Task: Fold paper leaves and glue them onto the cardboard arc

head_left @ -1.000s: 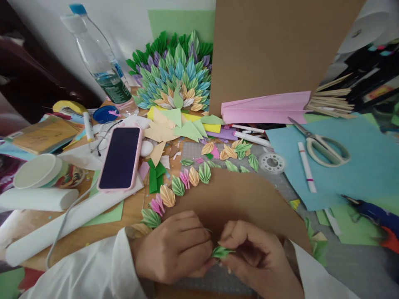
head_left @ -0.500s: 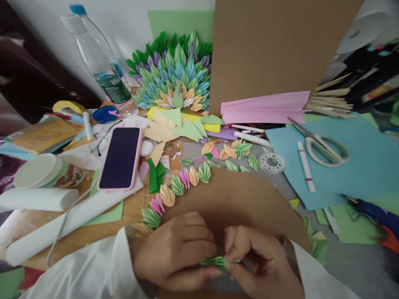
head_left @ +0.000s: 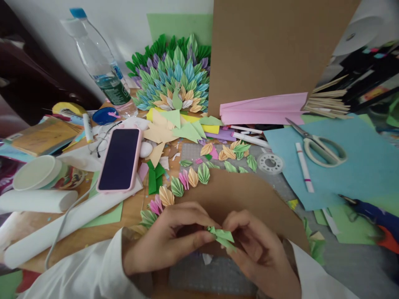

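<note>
Green folded paper (head_left: 222, 236), lower centre of the frame, now shows loose layered ends instead of the pleats stretched between fingers half a second ago; the left hand (head_left: 174, 236) has turned, thumb and finger pinching it, while the right hand (head_left: 258, 249) curls narrowly at those ends, grip unclear. Shaping seems unfinished.

Lighting soft, a bit dim overall; source unclear. Wall (head_left: 132, 25) has pale sheen nr clear bottle (head_left: 114, 89), w/ small glints on its plastic. Soft dark shadow on flat brown board (head_left: 243, 191) btwn L hand (head_left: 174, 236) & R hand (head_left: 258, 247). Ctr fairly sharp; R edge stretched & blurry, esp. red handle (head_left: 388, 239).
</note>
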Motion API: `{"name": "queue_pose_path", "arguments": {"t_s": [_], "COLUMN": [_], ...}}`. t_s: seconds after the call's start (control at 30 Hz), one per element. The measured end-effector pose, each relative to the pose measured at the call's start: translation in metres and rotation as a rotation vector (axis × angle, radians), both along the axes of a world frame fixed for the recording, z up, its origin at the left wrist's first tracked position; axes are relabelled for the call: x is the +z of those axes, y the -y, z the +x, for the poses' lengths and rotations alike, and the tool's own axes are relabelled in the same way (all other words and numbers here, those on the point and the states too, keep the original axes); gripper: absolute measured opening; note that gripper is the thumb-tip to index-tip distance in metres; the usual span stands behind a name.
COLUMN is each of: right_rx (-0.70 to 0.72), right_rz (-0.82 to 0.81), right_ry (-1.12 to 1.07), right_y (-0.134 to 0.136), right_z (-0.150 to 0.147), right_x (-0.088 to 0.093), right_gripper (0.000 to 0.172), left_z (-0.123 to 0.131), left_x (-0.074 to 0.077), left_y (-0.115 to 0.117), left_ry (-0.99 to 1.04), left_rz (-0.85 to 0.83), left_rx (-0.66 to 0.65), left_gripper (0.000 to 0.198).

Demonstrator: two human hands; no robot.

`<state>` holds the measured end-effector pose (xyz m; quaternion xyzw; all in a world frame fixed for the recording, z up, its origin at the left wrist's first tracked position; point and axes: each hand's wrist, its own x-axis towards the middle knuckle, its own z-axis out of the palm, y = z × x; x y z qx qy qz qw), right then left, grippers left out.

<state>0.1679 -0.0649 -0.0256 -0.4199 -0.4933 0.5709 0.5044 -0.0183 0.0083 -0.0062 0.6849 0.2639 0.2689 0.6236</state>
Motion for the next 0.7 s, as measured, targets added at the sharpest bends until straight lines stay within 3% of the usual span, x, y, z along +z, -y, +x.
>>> {"name": "queue_pose_path", "arguments": {"t_s": [0.17,0.3,0.5,0.7], "right_rx": [0.037,0.053,0.036,0.079], "right_rz": [0.075,0.065,0.111,0.115], "right_ry": [0.088,0.155,0.201,0.188], "right_y": [0.0020,0.0037,0.0021,0.0020], "right_z": [0.0001,0.0018,0.0025,0.0018], "right_x": [-0.0009,-0.0019,-0.0022,0.0017], "right_gripper": [0.020,0.014,0.011,0.006], "left_z": [-0.0005,-0.0011,0.0005,0.0016], "left_x": [-0.0056,-0.0057,-0.0051,-0.0070], "left_y": [0.0047,0.0035,-0.0004,0.0002], "left_ry": [0.135,0.193,0.197,0.182], "left_rz": [-0.409,-0.719,-0.834,-0.821], "left_rx": [0.049,-0.007,-0.071,-0.116], "left_gripper": [0.010,0.011,0.013,0.016]}}
